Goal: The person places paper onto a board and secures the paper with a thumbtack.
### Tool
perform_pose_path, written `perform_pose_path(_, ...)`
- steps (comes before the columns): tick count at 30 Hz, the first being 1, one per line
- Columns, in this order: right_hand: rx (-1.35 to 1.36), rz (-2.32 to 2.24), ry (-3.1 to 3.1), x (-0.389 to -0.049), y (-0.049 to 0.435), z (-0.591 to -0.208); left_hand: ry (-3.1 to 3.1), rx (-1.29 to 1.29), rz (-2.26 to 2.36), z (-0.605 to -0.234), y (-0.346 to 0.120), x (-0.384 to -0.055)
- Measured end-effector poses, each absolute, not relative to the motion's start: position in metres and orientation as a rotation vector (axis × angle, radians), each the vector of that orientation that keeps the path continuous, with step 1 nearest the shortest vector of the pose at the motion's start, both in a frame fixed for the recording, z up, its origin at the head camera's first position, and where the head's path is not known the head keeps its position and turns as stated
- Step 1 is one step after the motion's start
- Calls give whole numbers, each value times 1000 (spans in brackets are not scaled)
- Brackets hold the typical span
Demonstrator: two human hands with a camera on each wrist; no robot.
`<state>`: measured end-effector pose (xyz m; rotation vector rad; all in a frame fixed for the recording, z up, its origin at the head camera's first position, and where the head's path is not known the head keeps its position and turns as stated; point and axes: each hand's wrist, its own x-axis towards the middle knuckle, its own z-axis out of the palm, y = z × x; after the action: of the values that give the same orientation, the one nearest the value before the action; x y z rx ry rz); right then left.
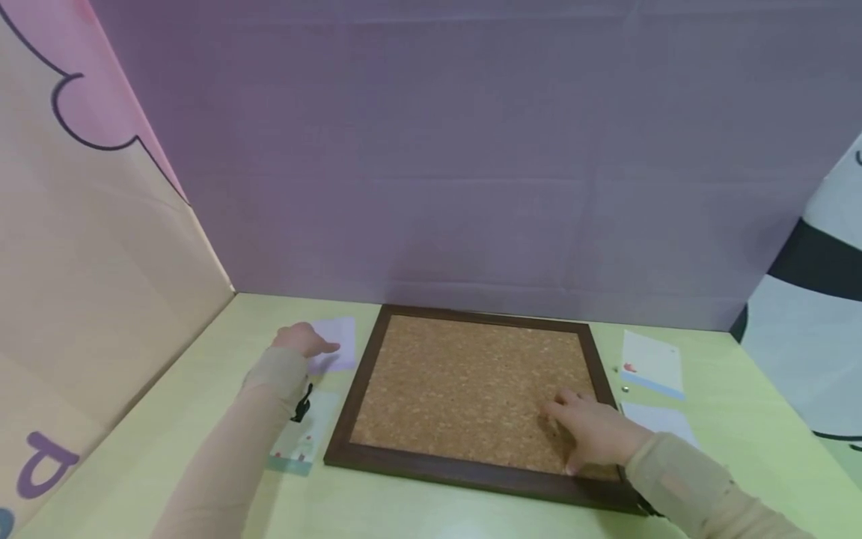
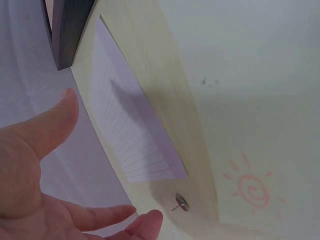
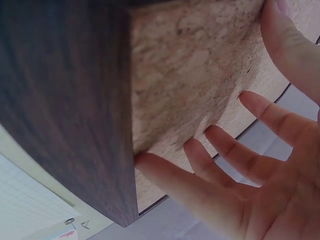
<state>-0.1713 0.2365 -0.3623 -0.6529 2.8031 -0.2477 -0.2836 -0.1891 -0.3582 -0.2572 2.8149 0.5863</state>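
Touching the corkboard [image 1: 465,382] on the bench [image 1: 404,513], the right hand [image 1: 595,430] spreads its fingers [image 3: 170,177], grasping nothing, while the left hand [image 1: 299,340], relaxed and empty, hovers near a pin [image 2: 183,202] and lilac paper [image 1: 342,337].

Before you, a creased purple-grey backdrop [image 1: 471,150] rises behind the yellow-green tabletop [image 1: 404,516]; to your left, a cream-and-pink panel [image 1: 101,262]; to your right, a black-and-white panel [image 1: 801,352].
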Motion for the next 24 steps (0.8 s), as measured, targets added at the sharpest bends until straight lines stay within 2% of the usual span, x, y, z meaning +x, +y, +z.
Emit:
perform_pose_path(8, -726, -226, 2850, -169, 238, -364, 2771, -391, 555, -369, -186, -297)
perform_pose_path(17, -701, -215, 2835, -172, 236, -362, 2738, -510, 547, -357, -181, -284)
perform_pose_path(24, -729, -218, 2846, -171, 238, -363, 2719, -576, 525, -366, -181, -291)
